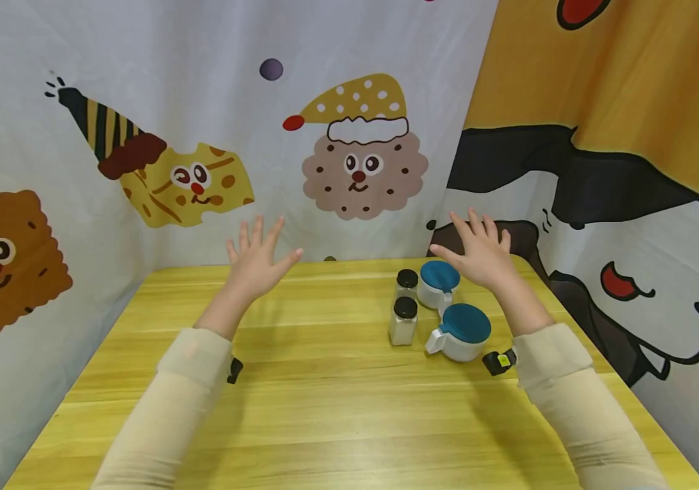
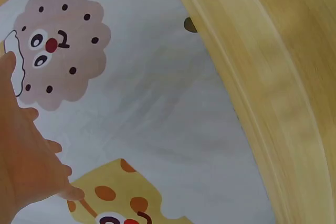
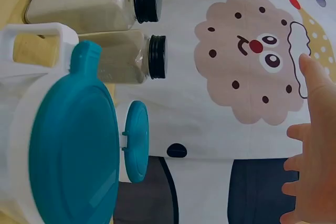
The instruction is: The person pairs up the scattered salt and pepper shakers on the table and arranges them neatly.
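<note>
My left hand [image 1: 257, 262] is raised over the back left of the table with its fingers spread, holding nothing. On the other side my right hand [image 1: 479, 250] is raised too, fingers spread, near a white jar with a blue lid [image 1: 440, 275]. A second white jar with a blue lid [image 1: 467, 324] and a side handle stands nearer to me. Left of these are two clear jars with black lids, one in front [image 1: 403, 321] and one behind [image 1: 407, 279]; the front one holds pale contents. In the right wrist view, the nearer blue lid [image 3: 73, 150] looms large beside both clear jars.
The wooden table [image 1: 324, 395] meets a printed curtain [image 1: 214, 102] at its back edge. A cat-patterned curtain [image 1: 637, 292] hangs along the right side. Small black wrist cameras sit at the left cuff [image 1: 235, 371] and right cuff [image 1: 499, 362].
</note>
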Action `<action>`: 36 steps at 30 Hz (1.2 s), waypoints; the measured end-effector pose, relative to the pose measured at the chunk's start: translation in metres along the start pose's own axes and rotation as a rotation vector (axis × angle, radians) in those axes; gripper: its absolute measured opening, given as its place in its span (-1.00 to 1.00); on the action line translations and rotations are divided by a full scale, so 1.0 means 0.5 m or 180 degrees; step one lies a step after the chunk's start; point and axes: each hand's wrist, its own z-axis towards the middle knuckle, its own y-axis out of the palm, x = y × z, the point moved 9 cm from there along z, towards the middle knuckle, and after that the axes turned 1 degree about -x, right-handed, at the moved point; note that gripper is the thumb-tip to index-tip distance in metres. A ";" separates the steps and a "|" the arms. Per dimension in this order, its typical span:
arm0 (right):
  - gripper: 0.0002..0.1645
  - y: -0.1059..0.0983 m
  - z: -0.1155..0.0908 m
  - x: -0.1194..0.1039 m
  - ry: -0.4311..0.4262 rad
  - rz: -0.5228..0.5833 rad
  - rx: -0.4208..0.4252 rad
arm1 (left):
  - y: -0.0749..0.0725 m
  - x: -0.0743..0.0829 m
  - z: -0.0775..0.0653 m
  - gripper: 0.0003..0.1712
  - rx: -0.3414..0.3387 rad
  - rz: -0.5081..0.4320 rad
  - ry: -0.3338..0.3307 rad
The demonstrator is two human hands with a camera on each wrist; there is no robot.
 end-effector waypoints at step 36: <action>0.09 0.016 -0.107 0.027 0.0179 0.0523 0.0494 | 0.037 0.062 -0.038 -0.04 0.0306 -0.0571 0.0281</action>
